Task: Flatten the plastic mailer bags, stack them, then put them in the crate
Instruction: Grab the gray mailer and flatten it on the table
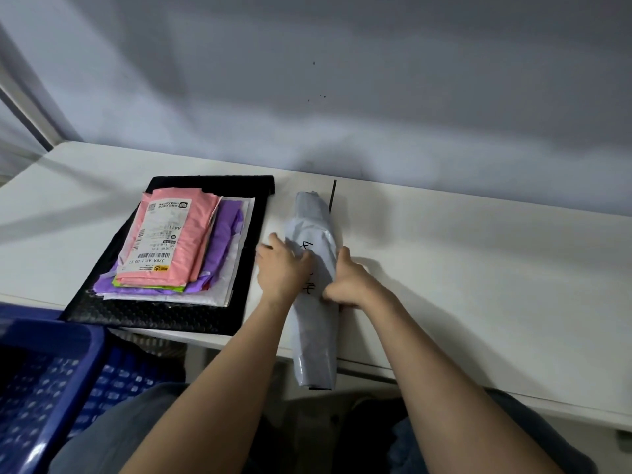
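A long grey plastic mailer bag (314,220) with black handwriting lies lengthwise on the white table (478,268), its near end hanging over the front edge. My left hand (282,266) rests on its left side with fingers spread over the plastic. My right hand (347,282) grips its right edge, fingers curled under. To the left lies a stack of flattened mailers: a pink one (171,241) with a shipping label on top, purple (222,241), green and white ones beneath, all on a black bubble mailer (164,316).
A blue plastic crate (51,381) stands at the lower left, below the table's front edge. A grey wall runs behind the table. A dark seam (333,196) crosses the tabletop just right of the grey bag. My legs are under the table edge.
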`<state>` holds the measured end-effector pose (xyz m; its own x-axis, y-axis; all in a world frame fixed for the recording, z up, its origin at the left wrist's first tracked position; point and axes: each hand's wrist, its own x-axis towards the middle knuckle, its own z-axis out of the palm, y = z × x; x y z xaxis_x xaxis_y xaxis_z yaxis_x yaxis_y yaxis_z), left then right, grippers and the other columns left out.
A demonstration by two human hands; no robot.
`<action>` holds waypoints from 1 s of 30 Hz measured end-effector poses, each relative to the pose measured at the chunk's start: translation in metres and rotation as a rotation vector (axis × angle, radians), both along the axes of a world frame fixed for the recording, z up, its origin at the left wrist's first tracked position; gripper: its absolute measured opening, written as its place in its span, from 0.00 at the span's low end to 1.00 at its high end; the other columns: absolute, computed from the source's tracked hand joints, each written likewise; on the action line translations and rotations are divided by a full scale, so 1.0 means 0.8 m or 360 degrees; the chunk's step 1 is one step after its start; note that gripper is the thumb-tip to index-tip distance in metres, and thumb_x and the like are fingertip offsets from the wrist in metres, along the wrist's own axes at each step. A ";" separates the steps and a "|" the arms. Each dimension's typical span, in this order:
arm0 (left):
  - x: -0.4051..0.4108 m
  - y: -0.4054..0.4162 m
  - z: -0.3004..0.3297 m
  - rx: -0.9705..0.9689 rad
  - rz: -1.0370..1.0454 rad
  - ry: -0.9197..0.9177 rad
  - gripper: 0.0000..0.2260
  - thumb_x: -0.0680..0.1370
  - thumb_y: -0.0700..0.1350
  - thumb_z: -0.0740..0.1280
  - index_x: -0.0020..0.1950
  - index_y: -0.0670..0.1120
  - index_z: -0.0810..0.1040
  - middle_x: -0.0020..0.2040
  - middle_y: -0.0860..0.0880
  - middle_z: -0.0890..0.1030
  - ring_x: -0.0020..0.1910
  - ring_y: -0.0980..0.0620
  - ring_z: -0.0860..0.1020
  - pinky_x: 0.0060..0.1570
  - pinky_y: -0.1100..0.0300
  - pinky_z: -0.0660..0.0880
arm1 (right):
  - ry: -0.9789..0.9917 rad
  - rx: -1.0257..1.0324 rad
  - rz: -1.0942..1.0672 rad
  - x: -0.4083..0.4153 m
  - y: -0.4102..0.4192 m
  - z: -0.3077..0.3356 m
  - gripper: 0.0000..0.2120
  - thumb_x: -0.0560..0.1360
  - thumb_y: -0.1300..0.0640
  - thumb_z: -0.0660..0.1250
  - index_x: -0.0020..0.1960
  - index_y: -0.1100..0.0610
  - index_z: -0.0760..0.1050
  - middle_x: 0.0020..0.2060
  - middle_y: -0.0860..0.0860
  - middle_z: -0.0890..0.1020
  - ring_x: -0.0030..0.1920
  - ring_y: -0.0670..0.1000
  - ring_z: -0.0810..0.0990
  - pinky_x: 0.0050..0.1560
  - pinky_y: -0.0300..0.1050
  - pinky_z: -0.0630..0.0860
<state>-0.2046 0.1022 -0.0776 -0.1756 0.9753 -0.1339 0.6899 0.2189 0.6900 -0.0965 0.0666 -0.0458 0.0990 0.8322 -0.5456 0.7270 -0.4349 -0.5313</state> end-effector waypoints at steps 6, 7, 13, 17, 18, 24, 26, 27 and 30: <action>-0.012 0.006 0.008 -0.0346 0.0101 -0.0366 0.24 0.69 0.46 0.72 0.58 0.35 0.69 0.45 0.42 0.77 0.46 0.44 0.79 0.44 0.57 0.73 | -0.0471 0.0508 -0.0008 0.024 0.007 0.009 0.23 0.72 0.68 0.62 0.64 0.57 0.63 0.54 0.60 0.79 0.55 0.61 0.78 0.53 0.51 0.73; -0.012 0.006 0.009 -0.0420 -0.0005 -0.0351 0.20 0.68 0.46 0.72 0.53 0.35 0.75 0.42 0.42 0.80 0.39 0.46 0.80 0.38 0.60 0.72 | -0.0592 0.0603 -0.0028 0.033 0.011 0.010 0.22 0.71 0.68 0.61 0.63 0.56 0.65 0.53 0.59 0.80 0.56 0.61 0.78 0.53 0.50 0.72; 0.016 -0.013 0.041 -0.0069 -0.0500 0.0211 0.10 0.75 0.50 0.63 0.50 0.45 0.77 0.40 0.49 0.85 0.43 0.47 0.80 0.46 0.55 0.76 | -0.0603 0.0736 -0.0032 0.075 0.032 -0.004 0.15 0.72 0.69 0.60 0.52 0.54 0.76 0.50 0.53 0.82 0.54 0.58 0.77 0.52 0.49 0.70; 0.027 -0.002 0.036 0.0522 -0.0579 0.0380 0.12 0.79 0.49 0.59 0.57 0.46 0.76 0.57 0.46 0.78 0.58 0.44 0.72 0.55 0.52 0.70 | -0.0628 0.0734 -0.0053 0.091 0.037 -0.021 0.15 0.73 0.69 0.58 0.51 0.54 0.77 0.49 0.54 0.83 0.54 0.59 0.76 0.48 0.47 0.65; 0.028 0.001 0.028 0.0562 -0.0637 0.0444 0.14 0.79 0.50 0.58 0.60 0.46 0.75 0.61 0.46 0.76 0.62 0.44 0.71 0.58 0.52 0.68 | -0.0640 0.0746 -0.0047 0.093 0.038 -0.024 0.17 0.73 0.70 0.58 0.51 0.54 0.78 0.49 0.55 0.83 0.54 0.59 0.76 0.48 0.47 0.65; 0.024 -0.001 -0.024 0.0176 -0.0910 0.0699 0.22 0.82 0.55 0.49 0.75 0.56 0.57 0.78 0.50 0.53 0.77 0.48 0.51 0.73 0.45 0.47 | -0.0765 0.0764 -0.0009 0.085 0.036 -0.040 0.15 0.78 0.58 0.58 0.62 0.54 0.74 0.61 0.55 0.75 0.64 0.58 0.69 0.61 0.53 0.67; 0.017 -0.005 -0.031 0.0120 -0.0896 0.0803 0.23 0.81 0.58 0.46 0.76 0.57 0.55 0.78 0.51 0.52 0.77 0.47 0.50 0.73 0.43 0.45 | -0.0881 0.0680 -0.0067 0.077 0.028 -0.048 0.21 0.78 0.47 0.57 0.68 0.52 0.69 0.68 0.54 0.70 0.70 0.57 0.63 0.69 0.58 0.58; 0.014 -0.005 -0.033 0.0130 -0.0897 0.0843 0.23 0.81 0.58 0.46 0.76 0.57 0.54 0.78 0.51 0.52 0.77 0.47 0.50 0.73 0.42 0.44 | -0.0901 0.0623 -0.0082 0.073 0.023 -0.053 0.25 0.78 0.42 0.54 0.71 0.51 0.65 0.72 0.53 0.65 0.73 0.56 0.58 0.72 0.62 0.52; 0.012 -0.005 -0.032 0.0119 -0.0900 0.0871 0.23 0.81 0.59 0.46 0.76 0.58 0.52 0.78 0.51 0.51 0.77 0.47 0.47 0.72 0.39 0.41 | -0.0893 0.0499 -0.0034 0.061 0.012 -0.068 0.31 0.78 0.35 0.46 0.77 0.48 0.51 0.78 0.50 0.50 0.78 0.54 0.43 0.71 0.66 0.37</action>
